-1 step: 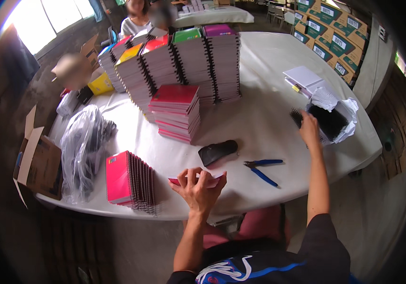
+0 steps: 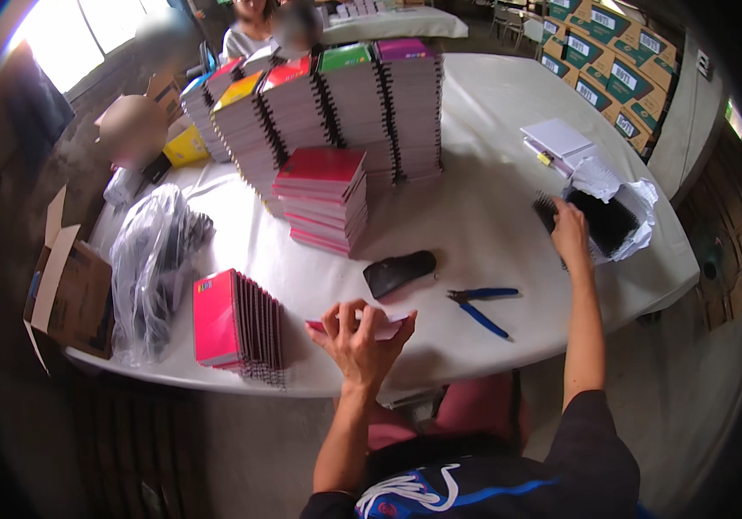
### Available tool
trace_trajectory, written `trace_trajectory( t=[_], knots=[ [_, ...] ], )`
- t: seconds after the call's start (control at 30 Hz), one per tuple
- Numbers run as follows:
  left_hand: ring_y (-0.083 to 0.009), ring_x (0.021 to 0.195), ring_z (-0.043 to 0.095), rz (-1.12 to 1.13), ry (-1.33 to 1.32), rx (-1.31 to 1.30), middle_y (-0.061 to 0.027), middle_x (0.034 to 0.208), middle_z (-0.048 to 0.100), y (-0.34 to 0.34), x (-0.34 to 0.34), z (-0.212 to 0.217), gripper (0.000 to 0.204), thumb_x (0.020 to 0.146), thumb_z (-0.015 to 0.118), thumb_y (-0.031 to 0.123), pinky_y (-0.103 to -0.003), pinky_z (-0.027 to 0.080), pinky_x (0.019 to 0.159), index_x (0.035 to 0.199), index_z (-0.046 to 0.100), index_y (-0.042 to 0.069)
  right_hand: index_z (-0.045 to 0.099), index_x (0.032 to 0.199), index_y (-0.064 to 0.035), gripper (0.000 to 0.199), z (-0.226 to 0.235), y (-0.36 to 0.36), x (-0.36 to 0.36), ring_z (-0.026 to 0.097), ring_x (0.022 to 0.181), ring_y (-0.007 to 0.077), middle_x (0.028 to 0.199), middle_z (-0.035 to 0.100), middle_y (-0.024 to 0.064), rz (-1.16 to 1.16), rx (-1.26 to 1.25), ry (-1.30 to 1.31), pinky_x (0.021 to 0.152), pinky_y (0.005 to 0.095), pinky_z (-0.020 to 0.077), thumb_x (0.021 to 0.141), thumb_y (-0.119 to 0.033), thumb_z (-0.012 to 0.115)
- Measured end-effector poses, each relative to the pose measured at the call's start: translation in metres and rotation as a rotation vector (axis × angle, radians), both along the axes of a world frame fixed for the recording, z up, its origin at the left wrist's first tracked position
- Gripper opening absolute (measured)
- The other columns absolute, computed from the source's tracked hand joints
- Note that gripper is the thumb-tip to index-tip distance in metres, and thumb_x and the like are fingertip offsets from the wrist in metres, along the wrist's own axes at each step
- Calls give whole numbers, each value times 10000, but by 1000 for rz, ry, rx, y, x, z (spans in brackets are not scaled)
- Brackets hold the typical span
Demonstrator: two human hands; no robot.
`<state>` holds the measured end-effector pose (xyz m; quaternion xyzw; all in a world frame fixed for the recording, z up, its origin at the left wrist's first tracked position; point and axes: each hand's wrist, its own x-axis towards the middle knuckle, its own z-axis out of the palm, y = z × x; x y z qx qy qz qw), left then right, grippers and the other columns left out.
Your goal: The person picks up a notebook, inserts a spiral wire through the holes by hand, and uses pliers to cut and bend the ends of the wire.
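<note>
At the table's near edge my left hand [image 2: 355, 339] is closed on a red-covered notebook [image 2: 390, 328], its white pages showing beyond the fingers. To the right, my right hand [image 2: 571, 235] has its fingers closed on a black spiral binding coil [image 2: 544, 208]. Beside that hand, more black coils [image 2: 606, 221] lie in crumpled white paper [image 2: 645, 227]. Blue-handled cutting pliers [image 2: 485, 312] and a dark, flat pouch-like object [image 2: 400, 272] rest between my hands. Left of my left hand stand red spiral-bound notebooks [image 2: 217, 322]; farther back is a stack of red-covered booklets [image 2: 322, 204].
Tall stacks of spiral notebooks [image 2: 345, 104] with colored covers stand at the back. Clear plastic wrapping [image 2: 150, 277] and an opened cardboard box [image 2: 77, 298] are at the left. A white pad-like stack [image 2: 558, 141] lies behind the wrapped coils. Other people sit across the table.
</note>
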<state>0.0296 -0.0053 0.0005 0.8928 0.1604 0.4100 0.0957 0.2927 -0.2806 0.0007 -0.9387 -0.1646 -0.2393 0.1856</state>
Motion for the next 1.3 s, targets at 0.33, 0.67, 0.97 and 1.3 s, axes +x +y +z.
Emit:
trace_trajectory(
  t=[0.33, 0.67, 0.97, 1.3],
  knots=[
    [-236, 1007, 465, 16, 7, 16, 9, 933, 542, -3, 1, -16, 412, 563, 792, 452, -479, 302, 835, 688, 556, 138, 596, 1189, -94, 386, 49, 29, -46, 579, 905, 286, 983, 637, 140, 277, -70, -234, 799, 359, 463, 839, 32, 493],
    [-193, 1022, 472, 11, -13, -27, 29, 955, 532, 4, 1, -27, 409, 590, 736, 522, -586, 219, 910, 723, 553, 181, 697, 1010, -120, 201, 17, 126, -155, 587, 678, 205, 862, 626, 78, 871, 530, 513, 651, 295, 475, 814, -86, 666],
    [-199, 1024, 476, 0, 2, -68, 16, 965, 538, 4, -1, -24, 433, 562, 742, 498, -600, 228, 905, 788, 586, 163, 717, 966, -89, 165, 21, 128, -155, 580, 751, 143, 887, 623, 55, 1006, 434, 487, 660, 264, 469, 814, -53, 668],
    [-255, 1112, 427, -77, 53, -121, -43, 1033, 488, 10, -10, -11, 588, 538, 760, 581, -591, 254, 909, 896, 607, 141, 578, 1128, -63, 257, 34, 137, -164, 570, 699, 162, 852, 621, 95, 1010, 371, 622, 651, 306, 481, 889, -156, 603]
  ],
)
